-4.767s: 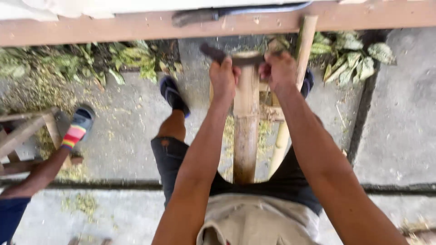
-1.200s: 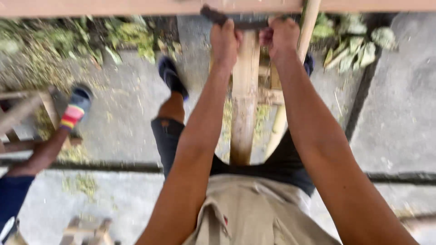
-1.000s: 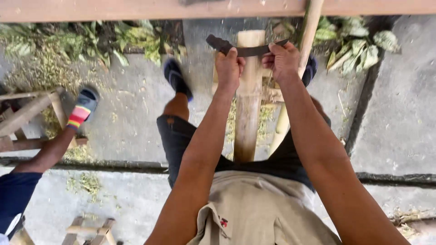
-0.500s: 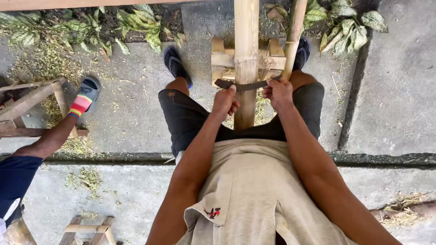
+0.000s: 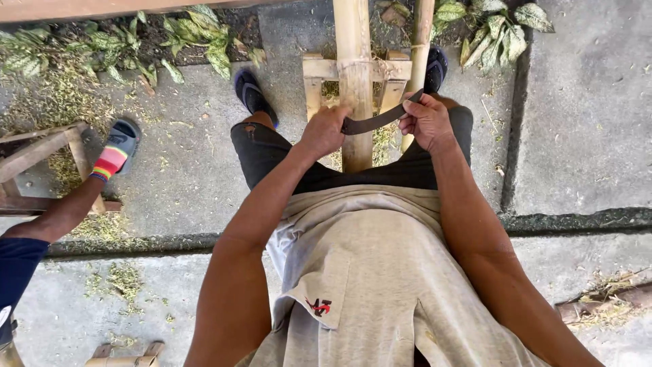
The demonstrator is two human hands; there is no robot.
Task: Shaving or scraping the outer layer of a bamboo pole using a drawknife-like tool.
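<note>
The blade point(image 5: 377, 121) is sitting nearer the body than a moment ago, lying across the bamboo pole point(image 5: 355, 81) between the knees. Concrete paving point(image 5: 584, 115) is lying underneath, leaves point(image 5: 499, 30) beyond. The left hand point(image 5: 324, 130) and right hand point(image 5: 426, 121) are each gripping a blade end, arms stretched forward.
</note>
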